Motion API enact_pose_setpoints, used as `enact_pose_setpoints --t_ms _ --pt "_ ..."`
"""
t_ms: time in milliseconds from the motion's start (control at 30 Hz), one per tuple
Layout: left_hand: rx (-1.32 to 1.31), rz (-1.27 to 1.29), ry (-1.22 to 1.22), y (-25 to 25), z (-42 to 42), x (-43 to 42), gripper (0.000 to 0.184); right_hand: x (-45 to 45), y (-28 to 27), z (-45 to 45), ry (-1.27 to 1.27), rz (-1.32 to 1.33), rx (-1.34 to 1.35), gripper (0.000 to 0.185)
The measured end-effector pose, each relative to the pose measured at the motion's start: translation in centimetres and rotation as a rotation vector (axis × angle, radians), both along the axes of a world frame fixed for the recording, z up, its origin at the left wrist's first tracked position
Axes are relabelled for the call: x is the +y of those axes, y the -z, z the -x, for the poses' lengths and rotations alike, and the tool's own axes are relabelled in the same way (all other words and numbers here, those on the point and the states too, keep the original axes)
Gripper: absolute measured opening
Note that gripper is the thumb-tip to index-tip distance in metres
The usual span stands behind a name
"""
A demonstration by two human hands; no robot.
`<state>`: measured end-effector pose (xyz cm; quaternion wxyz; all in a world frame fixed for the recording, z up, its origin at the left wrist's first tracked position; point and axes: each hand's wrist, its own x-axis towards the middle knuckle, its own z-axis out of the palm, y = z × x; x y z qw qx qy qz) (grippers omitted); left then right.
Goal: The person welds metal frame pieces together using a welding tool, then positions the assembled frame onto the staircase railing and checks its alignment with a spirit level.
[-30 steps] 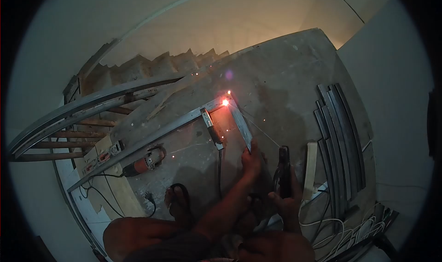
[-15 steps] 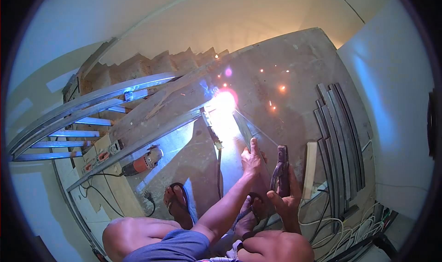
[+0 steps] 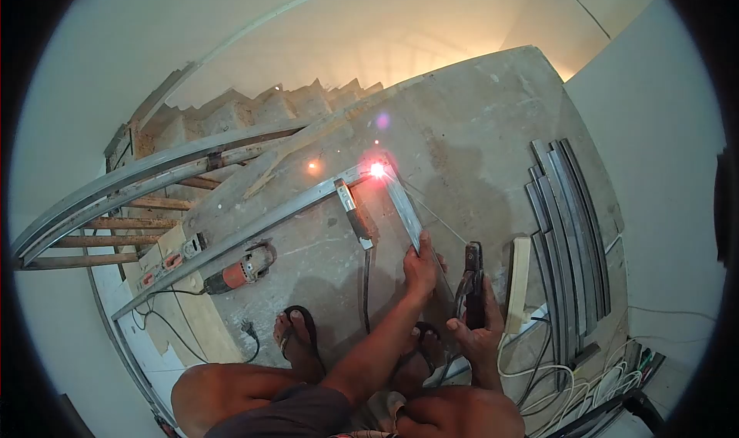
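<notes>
My left hand [image 3: 419,273] is closed around the near end of a short metal tube [image 3: 403,204]. In my right hand [image 3: 480,339] is a dark welding electrode holder [image 3: 473,272], its thin electrode [image 3: 437,216] slanting up-left to the corner where the short tube meets a long metal tube [image 3: 258,226]. A small red-white glow [image 3: 377,170] sits at that corner. Clipped to the long tube near the corner, a ground clamp [image 3: 354,216] trails a black cable towards my feet.
An angle grinder [image 3: 237,275] lies left, near a spirit level [image 3: 171,265]. A welded metal frame [image 3: 185,152] stands by the concrete steps [image 3: 246,107]. Several metal tubes [image 3: 566,238], a pale wooden strip [image 3: 519,284] and tangled cables [image 3: 608,384] lie right.
The bright white-blue arc has shrunk to a small red glow, and the blue light on the surroundings is gone. Most flying sparks have vanished. Both hands stay in nearly the same place.
</notes>
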<state>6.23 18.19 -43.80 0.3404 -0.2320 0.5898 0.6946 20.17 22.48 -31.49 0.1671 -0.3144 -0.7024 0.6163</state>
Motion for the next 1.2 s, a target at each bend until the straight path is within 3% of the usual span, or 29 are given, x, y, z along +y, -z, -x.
enact_pose_setpoints --t_ms 167,300,467,567,1000,1200 --pt "-0.004 -0.008 -0.001 -0.5 0.0 0.0 0.061 -0.1 0.0 0.0 -0.006 -0.016 0.021 0.104" --pt "-0.061 0.128 0.033 -0.2 0.0 0.0 0.069 -0.2 -0.7 0.3 0.014 0.064 0.015 0.103" --pt "0.057 0.072 0.047 0.2 -0.3 -0.2 0.068 -0.2 -0.6 0.3 0.014 0.096 0.033 0.100" --pt "0.006 0.098 0.046 -0.3 0.1 -0.1 0.064 0.0 0.5 0.4 0.000 -0.051 0.178 0.103" --pt "0.009 0.051 0.026 -1.3 0.3 0.0 0.062 0.0 -0.4 0.1 -0.004 -0.053 -0.065 0.105" --pt "0.036 0.056 0.037 -0.4 0.0 -0.1 0.072 -0.1 -0.6 0.5 0.008 0.004 0.031 0.102"
